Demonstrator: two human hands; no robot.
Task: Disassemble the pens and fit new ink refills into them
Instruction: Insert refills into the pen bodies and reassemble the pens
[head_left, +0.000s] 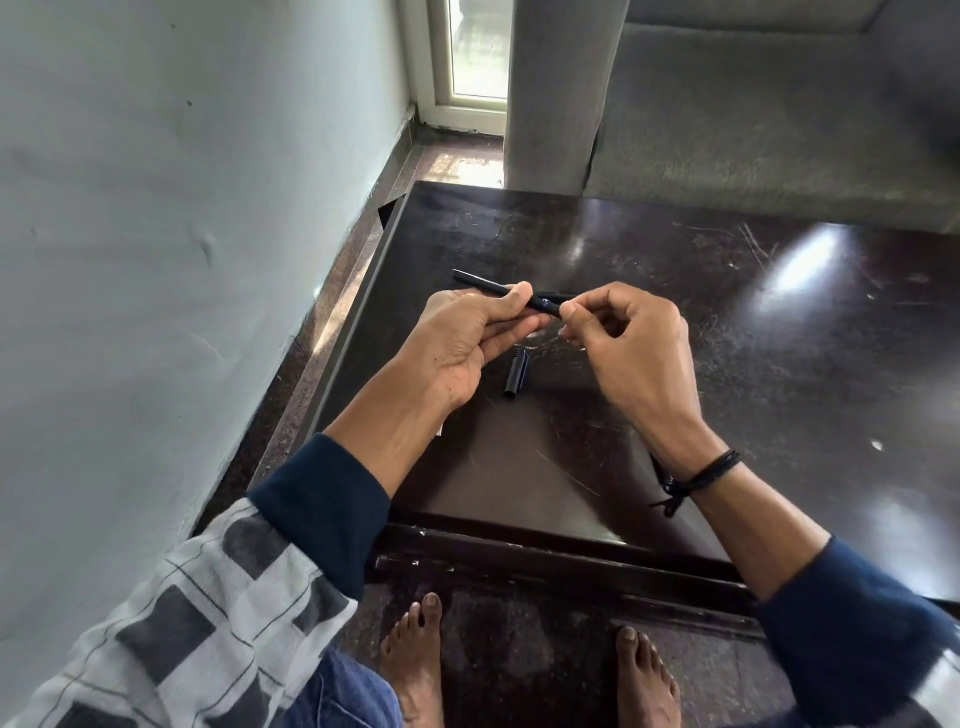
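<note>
Fingers (506, 338) of the left hand (462, 348) curl under a slim black pen barrel (480, 281), with the thumb pressed on top, so the barrel is gripped near its right end. Its long free end sticks out up and to the left, above the table. The left palm is turned partly upward and the forearm reaches in from the lower left.

At the barrel's right end the right hand (636, 358) comes in, thumb and forefinger pinched together right at the tip. I cannot tell what small part, if any, sits between them. The other right fingers are curled loosely into the palm, and the wrist is bent down, with a black cord bracelet (698, 475) tied round it.

Both hands hang above the dark, scratched table (753, 338), not touching it. A black pen cap (517, 372) lies flat on the tabletop just below the gap between the hands. Beyond the table stands a grey sofa (779, 130), and a pale wall (156, 208) runs along the left.
</note>
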